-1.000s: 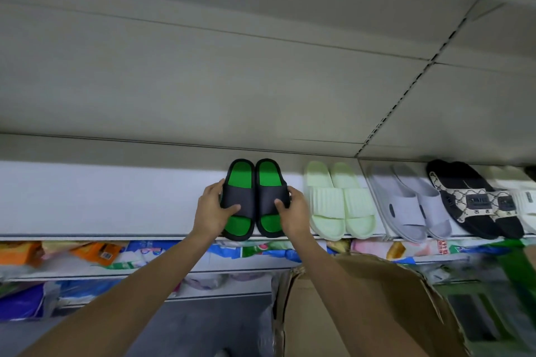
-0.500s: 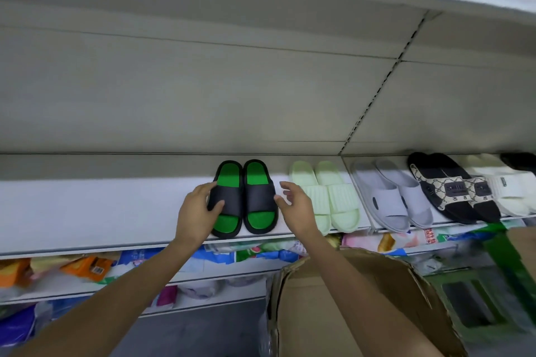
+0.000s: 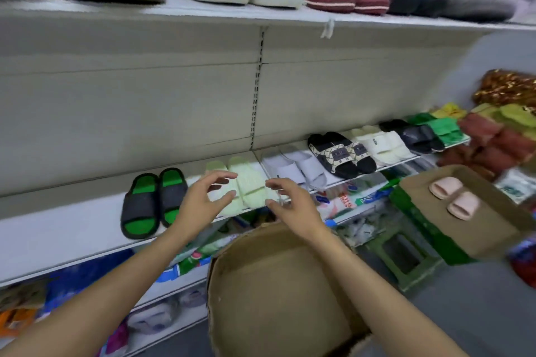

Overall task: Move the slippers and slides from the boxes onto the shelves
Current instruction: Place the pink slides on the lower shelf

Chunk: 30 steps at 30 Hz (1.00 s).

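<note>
Both hands are coming off the black-and-green slides (image 3: 153, 202), which a moment ago the left hand was gripping at the strap while the right hand hovered at their side; the pair is now sitting alone, side by side, on the middle shelf (image 3: 58, 229), toes toward the back panel. The left hand (image 3: 200, 203) is hanging in the air just right of those slides, fingers spread and loosely bent, holding nothing. The right hand (image 3: 293, 206) is floating further right of the slides, its fingers likewise apart and relaxed, empty, and the two hands are facing each other in front of the pale green slides (image 3: 246, 182) that are lying next in the row. The view is also swinging rightward and upward from the earlier frame, so that more is showing: right of the black-and-green slides, beyond the pale green pair, the grey slides (image 3: 295, 166), the patterned black slides (image 3: 339, 155), a cream pair (image 3: 383, 145) and a black pair (image 3: 414, 136) are lining the same shelf. Above the black-and-green slides an upper shelf (image 3: 203, 13) is now appearing, carrying plush slippers in brown, white, red and dark tones. Below and right of the slides an open cardboard box (image 3: 278, 293) is standing under the forearms, and far to their right a second box (image 3: 493, 229) is holding a pink pair of slides (image 3: 455, 197).
</note>
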Motion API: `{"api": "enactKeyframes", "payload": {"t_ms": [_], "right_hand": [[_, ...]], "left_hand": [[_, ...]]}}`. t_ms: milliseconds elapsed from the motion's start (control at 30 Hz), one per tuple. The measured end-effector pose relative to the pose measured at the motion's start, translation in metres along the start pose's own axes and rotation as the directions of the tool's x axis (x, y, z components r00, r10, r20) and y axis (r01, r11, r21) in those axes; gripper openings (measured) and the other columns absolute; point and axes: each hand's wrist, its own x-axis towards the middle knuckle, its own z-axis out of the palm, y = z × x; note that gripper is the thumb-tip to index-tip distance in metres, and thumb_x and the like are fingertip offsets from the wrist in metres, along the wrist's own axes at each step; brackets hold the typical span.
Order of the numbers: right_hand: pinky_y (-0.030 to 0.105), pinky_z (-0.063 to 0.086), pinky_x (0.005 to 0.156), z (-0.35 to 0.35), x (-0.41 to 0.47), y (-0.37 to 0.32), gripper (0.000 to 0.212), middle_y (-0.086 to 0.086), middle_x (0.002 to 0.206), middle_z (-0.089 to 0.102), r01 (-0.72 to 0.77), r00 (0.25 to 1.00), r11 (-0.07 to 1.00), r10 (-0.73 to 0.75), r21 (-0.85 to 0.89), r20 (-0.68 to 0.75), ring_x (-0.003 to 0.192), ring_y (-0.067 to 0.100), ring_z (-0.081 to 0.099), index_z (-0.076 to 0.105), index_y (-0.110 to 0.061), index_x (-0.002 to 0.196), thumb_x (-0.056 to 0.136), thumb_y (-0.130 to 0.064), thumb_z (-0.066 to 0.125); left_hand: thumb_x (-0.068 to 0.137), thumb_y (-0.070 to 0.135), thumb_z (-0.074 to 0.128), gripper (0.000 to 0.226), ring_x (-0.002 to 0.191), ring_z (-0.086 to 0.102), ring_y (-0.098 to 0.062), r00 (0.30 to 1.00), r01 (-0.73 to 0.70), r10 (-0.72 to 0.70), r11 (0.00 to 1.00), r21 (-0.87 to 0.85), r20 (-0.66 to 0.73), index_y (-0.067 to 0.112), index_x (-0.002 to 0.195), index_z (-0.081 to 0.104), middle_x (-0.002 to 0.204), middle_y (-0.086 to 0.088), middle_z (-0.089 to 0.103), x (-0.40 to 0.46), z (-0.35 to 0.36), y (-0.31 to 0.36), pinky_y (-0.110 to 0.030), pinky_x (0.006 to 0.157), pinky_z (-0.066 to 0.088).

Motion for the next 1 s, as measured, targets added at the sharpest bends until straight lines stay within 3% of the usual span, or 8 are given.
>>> {"api": "enactKeyframes", "payload": {"t_ms": [100,333,533,700,1000], "right_hand": [[0.028,0.051,0.096,-0.061,-0.046,0.012,0.038,-0.011,0.123,0.065,-0.016,0.998,1.0,0.015,-0.018,-0.054,0.109,0.003,0.062,0.063,-0.022,0.126,0.088,-0.025,0.07],[0.023,0.047,0.097,-0.194,-0.148,0.043,0.038,-0.01,0.121,0.064,-0.019,0.986,0.995,0.003,-0.096,-0.166,0.112,-0.002,0.058,0.063,-0.02,0.126,0.088,-0.021,0.07],[0.03,0.05,0.099,-0.278,-0.219,0.069,0.041,-0.01,0.122,0.066,-0.079,0.958,0.995,0.057,-0.068,-0.281,0.113,0.004,0.061,0.063,-0.024,0.126,0.088,-0.038,0.069],[0.021,0.048,0.097,-0.335,-0.263,0.096,0.035,-0.011,0.118,0.068,-0.138,0.908,0.99,0.115,-0.029,-0.403,0.111,0.001,0.062,0.064,-0.023,0.123,0.089,-0.022,0.073],[0.026,0.049,0.099,-0.403,-0.277,0.18,0.04,-0.009,0.12,0.068,-0.261,0.85,0.965,0.217,-0.027,-0.48,0.112,0.004,0.063,0.064,-0.021,0.123,0.085,-0.034,0.072]], "left_hand": [[0.089,0.007,0.072,0.031,0.111,0.063,-0.01,0.996,-0.055,0.057,0.998,-0.034,0.07,0.026,0.113,0.069,0.118,0.012,0.068,-0.01,0.058,0.041,-0.031,0.101,0.049],[0.087,0.014,0.075,0.031,0.109,0.064,-0.007,0.966,-0.147,0.164,0.984,-0.097,0.201,0.031,0.112,0.069,0.114,0.015,0.069,-0.035,0.191,0.136,-0.029,0.097,0.052],[0.086,0.015,0.078,0.028,0.105,0.067,-0.011,0.929,-0.163,0.231,0.957,-0.242,0.29,0.021,0.113,0.072,0.11,0.009,0.072,-0.044,0.293,0.199,-0.033,0.096,0.054],[0.088,0.015,0.076,0.028,0.109,0.066,-0.009,0.883,-0.201,0.288,0.946,-0.256,0.371,0.024,0.114,0.07,0.114,0.011,0.072,-0.04,0.368,0.228,-0.034,0.099,0.052],[0.088,0.014,0.076,0.028,0.11,0.065,-0.008,0.818,-0.196,0.328,0.931,-0.307,0.473,0.022,0.114,0.071,0.114,0.01,0.072,0.005,0.49,0.235,-0.034,0.1,0.052]]}}
